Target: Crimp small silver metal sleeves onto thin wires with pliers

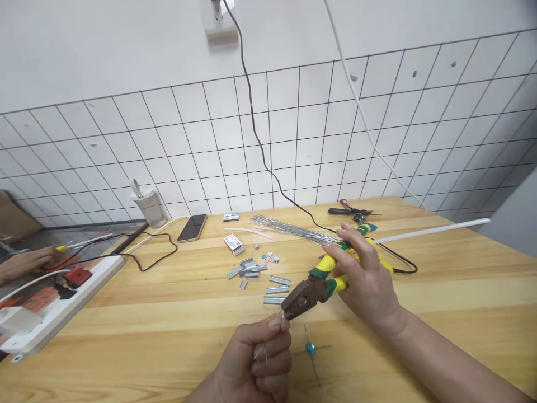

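Two hands logged low over bench (176, 313). Left hand (255, 364) at 6 o'clock, grip pinched on short thin wire (265, 351). Right hand (369, 282) at 4 o'clock, grip wrapped tight round yellow-green handles of pliers (312, 288); rusty jaws seemingly near shut, meeting wire tip just beside left fingertips.

Risks, as judged:
- Nipping of a left fingertip, from closing jaws a shade too low.
- Wire slipping or springing out, from any loosening of the pinch.
- Cut end flying up toward the face, from a hard snip.
- Knocking blue part (310, 350), lying at 5 o'clock just beside left hand, from a careless forearm.
- Snagging black cable (255, 137) running behind right hand.

Containers:
- Staple box (234, 243) at 12 o'clock; contents not visible. Staples (251, 271) loose on bench just below it.
- White lidded cup (146, 206) at 10 o'clock; contents hidden.

Another person's hand (20, 264) at 9 o'clock, well apart, near power strip (62, 296).
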{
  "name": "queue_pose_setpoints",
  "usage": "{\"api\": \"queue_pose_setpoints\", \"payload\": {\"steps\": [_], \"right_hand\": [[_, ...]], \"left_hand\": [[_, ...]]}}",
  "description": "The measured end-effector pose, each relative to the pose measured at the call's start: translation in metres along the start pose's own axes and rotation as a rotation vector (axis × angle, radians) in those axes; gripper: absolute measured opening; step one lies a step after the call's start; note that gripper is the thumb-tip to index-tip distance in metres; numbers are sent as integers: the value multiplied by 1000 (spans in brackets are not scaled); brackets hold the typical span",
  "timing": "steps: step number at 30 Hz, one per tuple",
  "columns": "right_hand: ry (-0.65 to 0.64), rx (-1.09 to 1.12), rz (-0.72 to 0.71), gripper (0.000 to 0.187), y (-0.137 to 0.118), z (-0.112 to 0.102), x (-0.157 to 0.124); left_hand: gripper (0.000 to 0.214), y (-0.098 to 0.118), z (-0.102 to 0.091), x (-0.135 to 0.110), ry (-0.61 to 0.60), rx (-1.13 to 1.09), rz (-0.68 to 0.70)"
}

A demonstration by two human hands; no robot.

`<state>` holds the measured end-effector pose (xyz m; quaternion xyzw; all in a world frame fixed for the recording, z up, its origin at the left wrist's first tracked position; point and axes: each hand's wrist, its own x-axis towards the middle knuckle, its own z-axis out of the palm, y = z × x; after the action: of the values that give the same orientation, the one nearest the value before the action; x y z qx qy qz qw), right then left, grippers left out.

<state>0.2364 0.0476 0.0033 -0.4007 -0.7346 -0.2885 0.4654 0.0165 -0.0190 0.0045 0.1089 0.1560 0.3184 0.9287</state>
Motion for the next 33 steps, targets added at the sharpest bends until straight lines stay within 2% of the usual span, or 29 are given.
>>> {"api": "queue_pose_setpoints", "payload": {"steps": [13,18,25,33], "right_hand": [[47,8,-89,50,4,-2,4],[24,11,-80,50,7,-1,4],[-3,-33,-103,40,9,-1,1],[-80,-75,-93,31,6,-4,1]], "left_hand": [[18,3,-4,2,36,41,4],[22,4,-5,4,67,96,0],[22,5,-2,5,198,255,123],[14,5,-3,4,328,498,323]]}}
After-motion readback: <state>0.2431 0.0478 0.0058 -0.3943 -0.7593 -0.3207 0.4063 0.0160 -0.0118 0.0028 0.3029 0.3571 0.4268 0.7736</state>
